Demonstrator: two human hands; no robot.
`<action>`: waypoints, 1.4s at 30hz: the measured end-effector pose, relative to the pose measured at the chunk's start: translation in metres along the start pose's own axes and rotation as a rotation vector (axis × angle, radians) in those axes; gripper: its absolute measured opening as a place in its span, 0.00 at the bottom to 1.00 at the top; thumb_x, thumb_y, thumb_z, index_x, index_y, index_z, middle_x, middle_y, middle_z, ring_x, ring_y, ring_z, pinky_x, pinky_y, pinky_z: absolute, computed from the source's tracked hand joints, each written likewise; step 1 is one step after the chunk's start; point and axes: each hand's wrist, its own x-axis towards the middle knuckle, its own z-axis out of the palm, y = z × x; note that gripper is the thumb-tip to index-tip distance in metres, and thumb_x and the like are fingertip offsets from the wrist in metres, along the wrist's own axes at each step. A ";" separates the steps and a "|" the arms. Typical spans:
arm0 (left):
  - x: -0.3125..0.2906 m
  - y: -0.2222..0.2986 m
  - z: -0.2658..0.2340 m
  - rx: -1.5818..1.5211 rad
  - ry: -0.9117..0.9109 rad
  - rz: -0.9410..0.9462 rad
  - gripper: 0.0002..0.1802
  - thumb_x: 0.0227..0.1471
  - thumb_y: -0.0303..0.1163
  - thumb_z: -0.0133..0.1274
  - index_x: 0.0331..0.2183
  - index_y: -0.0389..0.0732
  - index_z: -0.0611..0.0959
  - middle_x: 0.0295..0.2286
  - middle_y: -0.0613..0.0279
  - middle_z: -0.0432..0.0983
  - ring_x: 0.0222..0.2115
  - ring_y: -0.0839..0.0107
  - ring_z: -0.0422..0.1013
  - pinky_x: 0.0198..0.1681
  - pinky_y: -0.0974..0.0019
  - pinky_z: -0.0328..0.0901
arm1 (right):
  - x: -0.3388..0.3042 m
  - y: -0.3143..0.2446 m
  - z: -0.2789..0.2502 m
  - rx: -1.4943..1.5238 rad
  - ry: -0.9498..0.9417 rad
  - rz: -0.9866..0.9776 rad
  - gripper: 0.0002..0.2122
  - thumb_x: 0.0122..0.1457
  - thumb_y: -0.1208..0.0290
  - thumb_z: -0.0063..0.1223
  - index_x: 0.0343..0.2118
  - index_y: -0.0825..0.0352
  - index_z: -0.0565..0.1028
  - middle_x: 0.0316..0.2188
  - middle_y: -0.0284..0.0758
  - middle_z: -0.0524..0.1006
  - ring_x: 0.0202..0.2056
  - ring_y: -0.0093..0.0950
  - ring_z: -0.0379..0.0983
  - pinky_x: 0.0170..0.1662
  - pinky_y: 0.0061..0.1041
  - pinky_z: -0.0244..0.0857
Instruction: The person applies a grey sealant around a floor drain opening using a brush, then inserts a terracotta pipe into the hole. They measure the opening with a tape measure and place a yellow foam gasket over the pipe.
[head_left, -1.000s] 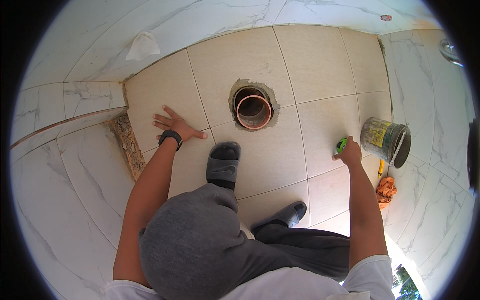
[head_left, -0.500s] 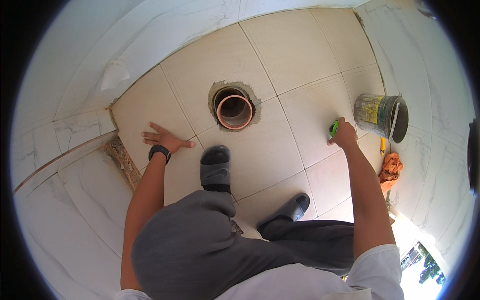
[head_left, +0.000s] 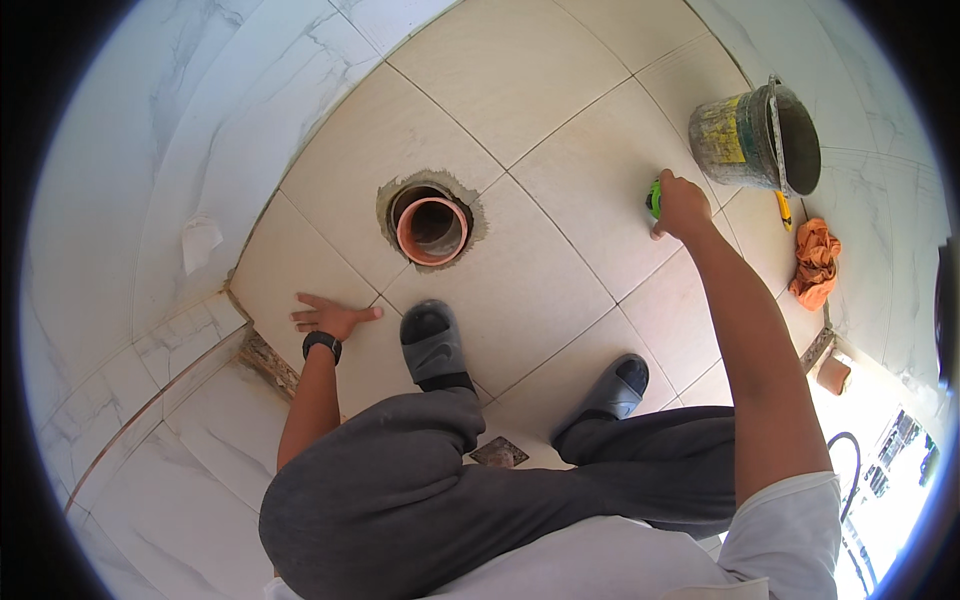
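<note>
My left hand [head_left: 337, 318] lies palm down with spread fingers on the beige floor tiles [head_left: 540, 260], at the left near the wall; a black watch is on that wrist. To the right, my right hand [head_left: 684, 207] is closed around a green-and-black tape measure [head_left: 655, 199], held at the floor. Most of the tape measure is hidden by my fingers. Between my hands, farther off, an orange-brown pipe [head_left: 433, 231] stands inside a wider round opening with rough cement [head_left: 474, 201] around it.
A cement-stained bucket [head_left: 722, 135] lies on its side at the far right. Near it are a yellow cutter knife [head_left: 783, 210] and a crumpled orange cloth [head_left: 816, 264]. Marbled wall tiles [head_left: 130, 300] rise on both sides. A square floor drain [head_left: 499, 453] sits between my legs.
The view has turned, so the pipe, bucket and cloth appear shifted. Both hands stay at about the same spots on the floor, the right one still gripping the tape measure.
</note>
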 end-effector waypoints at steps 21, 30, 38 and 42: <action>-0.019 -0.030 0.001 -0.213 0.369 0.625 0.67 0.40 0.61 0.68 0.66 0.32 0.50 0.66 0.31 0.35 0.67 0.42 0.42 0.64 0.39 0.48 | -0.038 -0.029 -0.015 0.132 -0.061 -0.016 0.33 0.35 0.63 0.79 0.46 0.68 0.74 0.42 0.41 0.82 0.46 0.38 0.79 0.45 0.35 0.75; -0.113 0.017 -0.015 -1.220 -1.004 0.701 0.32 0.66 0.54 0.41 0.56 0.36 0.70 0.52 0.50 0.71 0.50 0.57 0.72 0.49 0.54 0.69 | -0.141 -0.209 -0.039 0.581 0.007 -0.716 0.37 0.31 0.48 0.76 0.41 0.71 0.75 0.38 0.47 0.81 0.42 0.43 0.79 0.44 0.39 0.74; -0.106 -0.003 -0.028 -1.370 -0.950 0.582 0.33 0.63 0.60 0.43 0.57 0.44 0.68 0.45 0.55 0.74 0.42 0.62 0.74 0.42 0.57 0.72 | -0.139 -0.180 -0.106 0.510 0.170 -0.719 0.24 0.49 0.50 0.63 0.40 0.68 0.79 0.40 0.45 0.80 0.44 0.42 0.78 0.46 0.40 0.73; -0.116 -0.044 -0.035 -1.477 -0.654 0.311 0.26 0.61 0.54 0.51 0.49 0.44 0.73 0.38 0.56 0.77 0.32 0.67 0.76 0.29 0.63 0.74 | -0.080 -0.061 -0.152 0.408 0.702 -0.085 0.21 0.56 0.59 0.61 0.48 0.66 0.72 0.46 0.45 0.72 0.51 0.43 0.69 0.51 0.43 0.66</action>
